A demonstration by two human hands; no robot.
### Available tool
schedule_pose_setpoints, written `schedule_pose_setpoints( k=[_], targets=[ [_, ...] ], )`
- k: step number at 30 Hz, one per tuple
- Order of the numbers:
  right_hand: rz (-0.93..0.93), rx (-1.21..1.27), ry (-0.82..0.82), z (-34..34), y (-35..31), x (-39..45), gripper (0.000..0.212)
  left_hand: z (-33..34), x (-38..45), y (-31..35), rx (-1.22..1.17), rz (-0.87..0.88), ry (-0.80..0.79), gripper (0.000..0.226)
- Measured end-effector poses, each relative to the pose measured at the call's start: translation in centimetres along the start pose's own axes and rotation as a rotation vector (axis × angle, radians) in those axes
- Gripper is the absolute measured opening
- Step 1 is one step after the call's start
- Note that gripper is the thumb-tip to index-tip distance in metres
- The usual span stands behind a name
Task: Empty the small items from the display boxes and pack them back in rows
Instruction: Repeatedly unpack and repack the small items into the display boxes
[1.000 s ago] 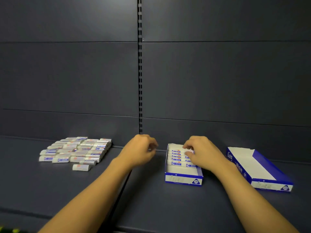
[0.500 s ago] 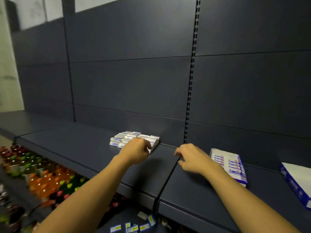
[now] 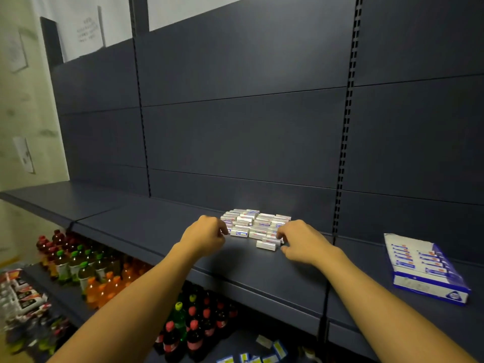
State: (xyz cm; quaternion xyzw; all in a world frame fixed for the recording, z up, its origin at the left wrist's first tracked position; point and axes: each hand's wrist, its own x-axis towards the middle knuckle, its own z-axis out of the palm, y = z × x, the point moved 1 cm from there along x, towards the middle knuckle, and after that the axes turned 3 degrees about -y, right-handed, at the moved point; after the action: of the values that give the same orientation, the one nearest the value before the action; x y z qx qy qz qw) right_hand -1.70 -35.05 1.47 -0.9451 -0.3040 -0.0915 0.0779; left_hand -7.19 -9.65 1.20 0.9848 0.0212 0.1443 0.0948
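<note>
Below the forearms: bottles with green, orange and red caps on a lower level, packets at far left, small blue-and-white items scattered low, beneath the right forearm.

Above these, the dark shelf, both arms reaching across its front edge. Left hand now at the near-left corner of the pile of small items, fingers curled down against the outermost pieces; whether anything is pinched cannot be told. Half a second ago this hand sat at the pile's right end. Right hand now at the pile's near-right corner, thumb and forefinger curved close around a loose item lying just apart from the heap; contact unclear, an actual grip cannot be told. Half a second ago this hand hovered over bare shelf near the upright seam, well short of the pile; a second ago it was inside the box.

Between the two hands: white wrapped pieces with blue and red print, heaped in rough rows on the shelf, none lifted.

Right of the right hand, well apart: the display box, blue and white, part filled with a row of items, lying flat, untouched. Second box seen earlier now out of view.

Beyond the hands: dark back panels, slotted uprights, papers on a pale wall at far left.
</note>
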Motion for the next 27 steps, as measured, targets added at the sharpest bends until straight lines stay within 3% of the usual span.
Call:
schedule_pose_setpoints(
  k=[12,27],
  targets=[
    [0.07,0.038,0.05,3.5,-8.4,5.8,0.028,-0.1,1.6,-7.3,-0.055,0.172,-0.021,0.033],
    [0.119,0.132,0.149,5.4,-5.9,14.3,0.029,4.0,10.3,-8.9,-0.092,0.251,0.042,0.026]
  ],
)
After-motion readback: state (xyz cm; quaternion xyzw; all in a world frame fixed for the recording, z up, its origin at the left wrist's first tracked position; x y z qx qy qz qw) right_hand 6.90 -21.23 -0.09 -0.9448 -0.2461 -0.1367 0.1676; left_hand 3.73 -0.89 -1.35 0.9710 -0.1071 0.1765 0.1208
